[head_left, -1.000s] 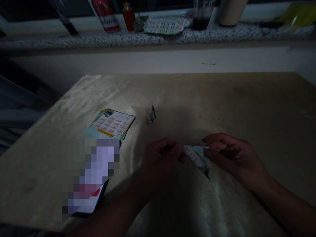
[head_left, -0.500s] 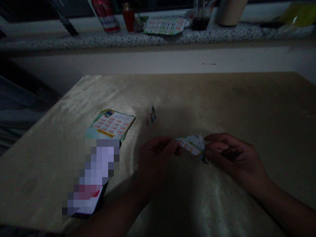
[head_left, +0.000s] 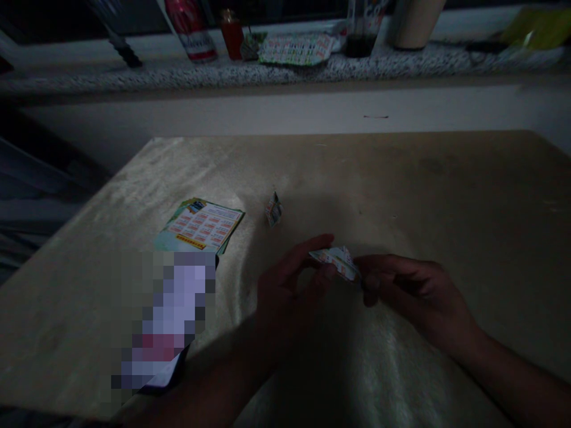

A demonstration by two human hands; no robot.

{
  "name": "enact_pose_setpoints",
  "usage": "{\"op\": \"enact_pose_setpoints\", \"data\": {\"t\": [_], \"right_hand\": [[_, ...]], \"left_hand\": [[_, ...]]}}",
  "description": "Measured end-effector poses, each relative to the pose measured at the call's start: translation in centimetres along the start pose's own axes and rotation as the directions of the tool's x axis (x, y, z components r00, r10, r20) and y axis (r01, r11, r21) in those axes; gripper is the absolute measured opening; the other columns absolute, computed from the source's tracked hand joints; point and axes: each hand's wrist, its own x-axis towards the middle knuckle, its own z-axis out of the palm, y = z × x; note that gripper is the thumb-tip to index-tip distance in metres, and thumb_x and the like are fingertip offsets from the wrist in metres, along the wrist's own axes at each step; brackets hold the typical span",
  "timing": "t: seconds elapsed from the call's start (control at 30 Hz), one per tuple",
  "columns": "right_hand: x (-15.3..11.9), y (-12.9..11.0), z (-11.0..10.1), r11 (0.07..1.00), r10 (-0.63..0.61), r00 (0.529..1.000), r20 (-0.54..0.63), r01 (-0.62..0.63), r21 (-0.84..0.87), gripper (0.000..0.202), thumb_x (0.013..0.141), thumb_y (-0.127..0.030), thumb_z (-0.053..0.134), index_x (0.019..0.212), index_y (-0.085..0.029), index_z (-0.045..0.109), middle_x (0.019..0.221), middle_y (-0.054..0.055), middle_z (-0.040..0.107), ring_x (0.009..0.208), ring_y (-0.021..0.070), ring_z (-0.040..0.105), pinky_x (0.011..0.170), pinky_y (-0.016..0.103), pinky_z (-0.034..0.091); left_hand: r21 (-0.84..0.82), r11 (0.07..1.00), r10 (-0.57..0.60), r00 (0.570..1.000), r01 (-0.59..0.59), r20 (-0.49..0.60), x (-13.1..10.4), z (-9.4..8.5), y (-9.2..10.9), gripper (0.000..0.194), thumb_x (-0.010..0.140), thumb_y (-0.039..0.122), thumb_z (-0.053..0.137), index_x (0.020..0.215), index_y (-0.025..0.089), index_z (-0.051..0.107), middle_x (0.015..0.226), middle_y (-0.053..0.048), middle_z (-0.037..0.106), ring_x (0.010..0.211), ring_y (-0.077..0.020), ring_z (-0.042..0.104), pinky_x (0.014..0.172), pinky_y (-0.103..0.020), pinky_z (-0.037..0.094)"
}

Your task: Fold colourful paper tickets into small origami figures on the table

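Note:
A small folded piece of printed paper (head_left: 336, 261) is held above the table between both hands. My left hand (head_left: 294, 285) grips its left part, thumb on the near edge and index finger raised behind it. My right hand (head_left: 410, 291) pinches the paper's right corner, its fingers curled. Beyond the hands, a small folded paper piece (head_left: 274, 210) stands on the table. To the left lies a stack of printed sheets (head_left: 203, 226), with a phone (head_left: 173, 321) just below it, its screen mostly pixelated.
The table (head_left: 423, 190) ends at a white wall. On the speckled sill (head_left: 156, 77) stand a red can (head_left: 191, 30), a red bottle (head_left: 232, 35), a printed paper tray (head_left: 297, 49), a cup of dark liquid (head_left: 362, 35) and a beige container (head_left: 417, 24).
My left hand has shifted right along the folded paper, its index finger now raised behind it. The paper has turned and moved slightly left, and my right hand's fingers have closed on its right corner.

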Motion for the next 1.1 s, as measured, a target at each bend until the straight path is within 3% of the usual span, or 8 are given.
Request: {"op": "enact_pose_setpoints", "data": {"t": [0.2, 0.43, 0.63, 0.77, 1.0, 1.1], "right_hand": [[-0.34, 0.12, 0.57, 0.983, -0.028, 0.998, -0.061, 0.016, -0.182, 0.02, 0.076, -0.022, 0.082, 0.096, -0.022, 0.08, 0.061, -0.002, 0.072, 0.05, 0.0101, 0.063, 0.045, 0.016, 0.049], [-0.51, 0.55, 0.37, 0.918, -0.202, 0.979, -0.02, 0.182, -0.353, 0.021, 0.083, -0.021, 0.075, 0.105, -0.021, 0.077, 0.076, 0.003, 0.079, 0.056, 0.0135, 0.07, 0.049, 0.021, 0.054], [-0.6, 0.61, 0.16, 0.829, -0.361, 0.932, 0.013, 0.328, -0.454, 0.021, 0.088, -0.017, 0.069, 0.108, -0.019, 0.073, 0.066, 0.0, 0.076, 0.054, 0.0144, 0.072, 0.048, 0.022, 0.056], [-0.53, 0.38, 0.25, 0.78, -0.406, 0.914, -0.001, 0.346, -0.521, 0.02, 0.088, -0.014, 0.068, 0.107, -0.018, 0.071, 0.066, 0.0, 0.076, 0.052, 0.0134, 0.072, 0.049, 0.021, 0.058], [-0.73, 0.34, 0.29, 0.667, -0.483, 0.874, -0.062, 0.321, -0.672, 0.019, 0.088, -0.015, 0.068, 0.106, -0.02, 0.07, 0.073, 0.001, 0.078, 0.055, 0.0126, 0.072, 0.054, 0.021, 0.061], [-0.58, 0.26, 0.42, 0.691, -0.452, 0.884, -0.118, 0.263, -0.673, 0.017, 0.085, -0.02, 0.072, 0.102, -0.02, 0.072, 0.069, 0.0, 0.075, 0.053, 0.0124, 0.07, 0.052, 0.022, 0.059]], "left_hand": [[0.053, 0.995, 0.089, 0.996, -0.09, 0.011, -0.21, -0.04, -0.19, 0.03, 0.094, 0.029, 0.069, 0.123, 0.031, 0.07, 0.119, -0.001, 0.075, 0.106, -0.0184, 0.072, 0.094, -0.028, 0.057], [0.144, 0.971, 0.181, 0.982, -0.188, 0.063, -0.45, -0.2, -0.25, 0.031, 0.095, 0.025, 0.066, 0.126, 0.028, 0.068, 0.119, -0.004, 0.075, 0.104, -0.0205, 0.072, 0.097, -0.034, 0.058], [0.161, 0.957, 0.233, 0.97, -0.242, 0.073, -0.46, -0.28, -0.38, 0.037, 0.093, 0.023, 0.068, 0.13, 0.027, 0.063, 0.122, -0.006, 0.072, 0.109, -0.0206, 0.07, 0.097, -0.033, 0.057], [0.179, 0.955, 0.229, 0.971, -0.237, 0.069, -0.48, -0.05, -0.35, 0.033, 0.093, 0.023, 0.067, 0.126, 0.024, 0.064, 0.122, -0.007, 0.07, 0.109, -0.021, 0.069, 0.095, -0.034, 0.057], [0.324, 0.861, 0.368, 0.92, -0.392, 0.136, -0.6, 0.3, -0.47, 0.035, 0.092, 0.018, 0.067, 0.127, 0.02, 0.064, 0.124, -0.008, 0.066, 0.112, -0.0194, 0.065, 0.098, -0.031, 0.055], [0.335, 0.832, 0.4, 0.897, -0.442, 0.19, -0.78, 0.43, -0.42, 0.038, 0.092, 0.016, 0.065, 0.13, 0.019, 0.06, 0.126, -0.009, 0.064, 0.114, -0.019, 0.064, 0.099, -0.029, 0.054]]}}
